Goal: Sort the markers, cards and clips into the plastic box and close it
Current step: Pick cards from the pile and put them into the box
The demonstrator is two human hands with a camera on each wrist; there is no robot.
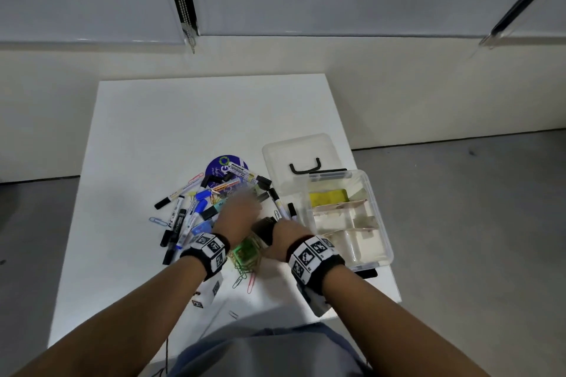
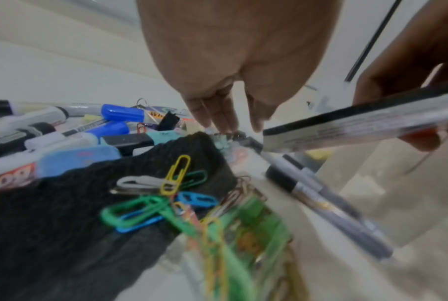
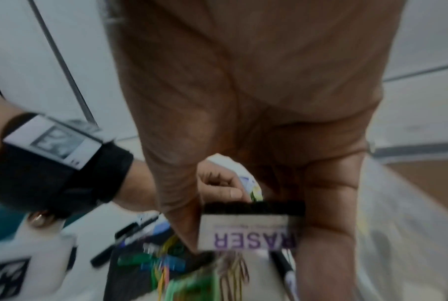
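Note:
A heap of markers (image 1: 179, 219), coloured paper clips (image 2: 175, 179) and a round purple card (image 1: 219, 166) lies mid-table. My left hand (image 1: 239, 211) reaches down into the heap, fingers (image 2: 212, 114) straight, thumb a little apart, nothing plainly held. My right hand (image 1: 284, 236) grips a whiteboard eraser (image 3: 248, 228) with black felt by its edges, just left of the box and above a grey marker (image 2: 333, 213). The clear plastic box (image 1: 384, 223) stands open at the right, its lid (image 1: 294, 147) lying behind it.
Cardboard dividers split the box; a yellow item (image 1: 327, 196) lies in the far compartment. A green packet of clips (image 1: 245, 251) and a black cloth (image 2: 63, 234) sit under my left wrist. Loose clips (image 1: 251, 281) lie nearer me. The table edge (image 1: 395, 285) runs right of the box.

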